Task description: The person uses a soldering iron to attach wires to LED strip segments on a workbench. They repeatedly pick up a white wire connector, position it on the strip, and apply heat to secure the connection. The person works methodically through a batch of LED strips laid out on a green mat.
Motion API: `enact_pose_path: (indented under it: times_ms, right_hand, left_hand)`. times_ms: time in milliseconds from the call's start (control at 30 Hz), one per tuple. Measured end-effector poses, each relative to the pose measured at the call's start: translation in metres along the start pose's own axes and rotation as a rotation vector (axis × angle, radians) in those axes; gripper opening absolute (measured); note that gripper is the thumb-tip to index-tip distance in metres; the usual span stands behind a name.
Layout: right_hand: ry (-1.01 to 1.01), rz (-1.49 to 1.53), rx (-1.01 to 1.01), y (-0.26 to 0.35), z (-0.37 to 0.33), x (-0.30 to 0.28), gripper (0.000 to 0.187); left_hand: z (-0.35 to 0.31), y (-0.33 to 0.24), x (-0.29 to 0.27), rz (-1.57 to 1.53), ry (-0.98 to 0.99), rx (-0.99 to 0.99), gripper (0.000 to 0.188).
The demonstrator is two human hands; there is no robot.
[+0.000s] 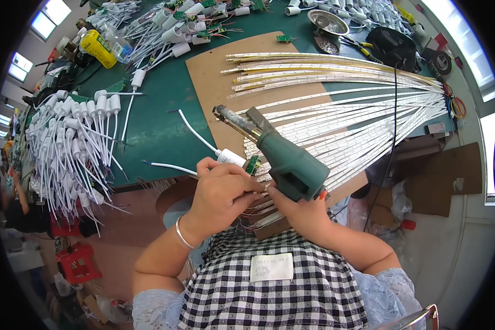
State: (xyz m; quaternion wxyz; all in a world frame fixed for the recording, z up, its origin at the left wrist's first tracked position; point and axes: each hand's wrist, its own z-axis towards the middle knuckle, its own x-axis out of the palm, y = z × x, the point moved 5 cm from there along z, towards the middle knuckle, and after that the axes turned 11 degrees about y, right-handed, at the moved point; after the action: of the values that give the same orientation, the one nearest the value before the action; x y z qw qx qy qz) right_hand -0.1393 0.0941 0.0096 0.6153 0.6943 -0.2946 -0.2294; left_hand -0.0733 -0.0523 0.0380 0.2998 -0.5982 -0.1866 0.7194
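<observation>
My left hand [220,192], with a bangle at its wrist, is closed in a pinch at the near ends of the LED strips [335,154]; it seems to hold a thin wire, mostly hidden by the fingers. My right hand [308,217] is closed round a green soldering gun [291,165], whose metal tip points up and to the left. Its thumb meets the left fingertips. Just beyond the left hand lies a white cylindrical cap [231,158] with a white cable [195,131] and a small green circuit board [253,165].
A brown board [214,71] lies under the strips on the green table [159,115]. White capped cables [74,132] are heaped at the left, more at the back. A yellow bottle [98,48], metal bowl [328,23] and pliers [357,47] stand or lie farther off. A black cord [395,110] hangs at the right.
</observation>
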Motion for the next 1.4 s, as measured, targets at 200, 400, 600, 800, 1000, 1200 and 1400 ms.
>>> enact_pose_path:
  times_ms: [200,400,600,800,1000,1200,1400]
  right_hand:
    - [-0.067,-0.108,0.003,0.001,-0.001,-0.007,0.017]
    - [-0.005,0.36,0.044,-0.01,-0.011,-0.022,0.04]
    - [0.238,0.355,0.153,-0.02,-0.017,-0.017,0.071]
    - [0.368,0.177,0.158,-0.026,-0.017,-0.018,0.078]
    - [0.313,0.356,0.18,-0.023,-0.022,-0.022,0.078]
    - [0.414,0.223,0.061,-0.023,-0.03,-0.029,0.079]
    - [0.344,0.278,-0.044,-0.013,-0.017,-0.03,0.08]
  left_hand:
    - [0.0,-0.004,-0.005,0.07,0.049,-0.071,0.014]
    - [-0.007,0.005,0.013,0.201,0.053,-0.115,0.01]
    - [0.007,0.009,0.009,0.289,0.03,-0.12,0.009]
    - [0.002,-0.007,0.02,0.215,0.12,-0.119,0.011]
    - [-0.015,-0.013,0.033,0.213,0.114,-0.038,0.015]
    - [-0.014,-0.006,0.032,0.148,0.129,0.004,0.013]
    - [-0.01,0.001,0.027,0.132,0.098,-0.032,0.009]
